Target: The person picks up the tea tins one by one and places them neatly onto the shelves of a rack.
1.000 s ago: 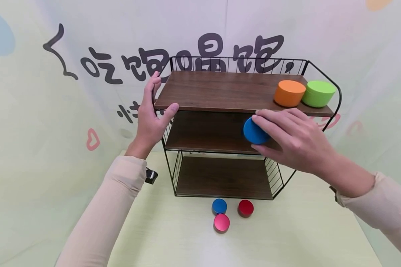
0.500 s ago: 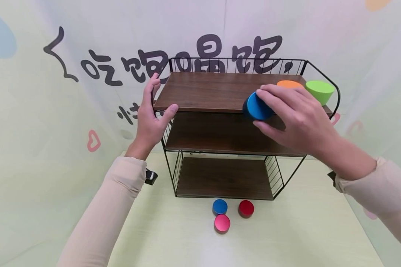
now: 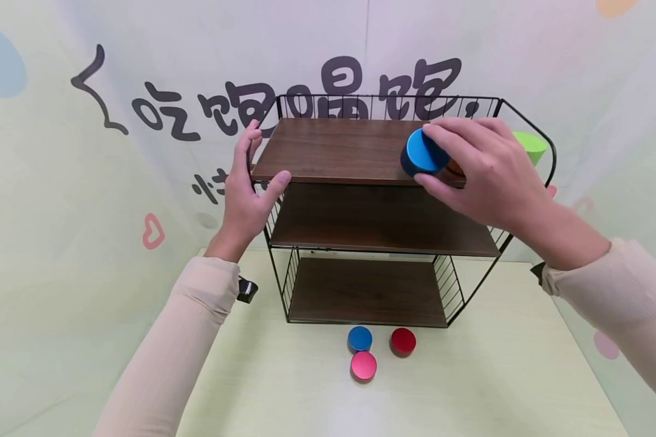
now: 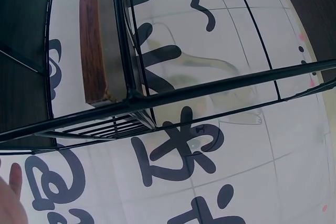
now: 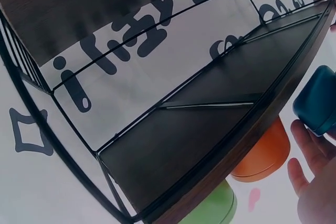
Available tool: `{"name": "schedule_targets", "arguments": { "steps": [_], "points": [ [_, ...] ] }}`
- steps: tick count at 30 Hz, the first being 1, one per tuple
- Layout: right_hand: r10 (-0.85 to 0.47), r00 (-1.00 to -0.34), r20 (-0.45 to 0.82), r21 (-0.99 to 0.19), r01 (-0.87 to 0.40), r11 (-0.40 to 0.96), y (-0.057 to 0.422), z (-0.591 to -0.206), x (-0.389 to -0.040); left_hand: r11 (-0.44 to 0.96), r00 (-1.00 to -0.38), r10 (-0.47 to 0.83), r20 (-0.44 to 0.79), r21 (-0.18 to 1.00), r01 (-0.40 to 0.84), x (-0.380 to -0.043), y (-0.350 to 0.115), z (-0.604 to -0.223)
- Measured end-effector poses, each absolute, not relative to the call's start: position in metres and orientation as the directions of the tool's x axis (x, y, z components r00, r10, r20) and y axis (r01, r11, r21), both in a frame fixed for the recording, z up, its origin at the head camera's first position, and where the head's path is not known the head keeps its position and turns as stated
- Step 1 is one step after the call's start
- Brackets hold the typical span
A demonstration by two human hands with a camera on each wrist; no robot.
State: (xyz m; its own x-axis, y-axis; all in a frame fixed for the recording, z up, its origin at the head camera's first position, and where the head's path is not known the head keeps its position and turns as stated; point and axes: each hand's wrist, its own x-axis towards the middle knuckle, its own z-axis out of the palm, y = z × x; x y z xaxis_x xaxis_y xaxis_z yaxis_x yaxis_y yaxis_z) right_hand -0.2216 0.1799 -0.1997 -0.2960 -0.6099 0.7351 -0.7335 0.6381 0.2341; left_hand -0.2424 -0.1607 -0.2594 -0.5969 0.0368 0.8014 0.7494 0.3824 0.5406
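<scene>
My right hand (image 3: 489, 167) holds a blue round tin (image 3: 423, 153) between thumb and fingers, tilted, at the front edge of the rack's top board (image 3: 339, 149). The right wrist view shows this blue tin (image 5: 317, 100) beside the board, close to an orange tin (image 5: 265, 153) and a light green tin (image 5: 215, 205). In the head view my hand hides most of the orange tin; the green tin (image 3: 531, 145) shows behind my knuckles. With thumb on the front corner and fingers around the side wire, my left hand (image 3: 246, 185) grips the black wire rack at upper left.
On the table before the rack sit a small blue tin (image 3: 359, 338), a pink tin (image 3: 363, 366) touching it, and a red tin (image 3: 403, 342). Below the top board are a middle board (image 3: 382, 218) and a lower board (image 3: 366, 291). A printed cloth (image 3: 158, 291) hangs behind.
My right hand has lifted the blue tin from in front of the middle board to the top board's level, now covering most of the orange tin. My left hand stays put.
</scene>
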Motion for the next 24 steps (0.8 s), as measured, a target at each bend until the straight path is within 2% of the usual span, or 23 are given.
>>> {"name": "schedule_targets", "arguments": {
  "steps": [9, 24],
  "points": [
    [-0.552, -0.389, 0.737, 0.127, -0.723, 0.679, 0.176, -0.200, -0.231, 0.386, -0.599, 0.036, 0.800, 0.542, 0.747, -0.243, -0.161, -0.260],
    [-0.518, -0.454, 0.725, 0.132, -0.647, 0.751, 0.174, -0.202, -0.242, 0.383, -0.586, 0.035, 0.809, 0.531, 0.756, -0.245, -0.162, -0.262]
  ]
}}
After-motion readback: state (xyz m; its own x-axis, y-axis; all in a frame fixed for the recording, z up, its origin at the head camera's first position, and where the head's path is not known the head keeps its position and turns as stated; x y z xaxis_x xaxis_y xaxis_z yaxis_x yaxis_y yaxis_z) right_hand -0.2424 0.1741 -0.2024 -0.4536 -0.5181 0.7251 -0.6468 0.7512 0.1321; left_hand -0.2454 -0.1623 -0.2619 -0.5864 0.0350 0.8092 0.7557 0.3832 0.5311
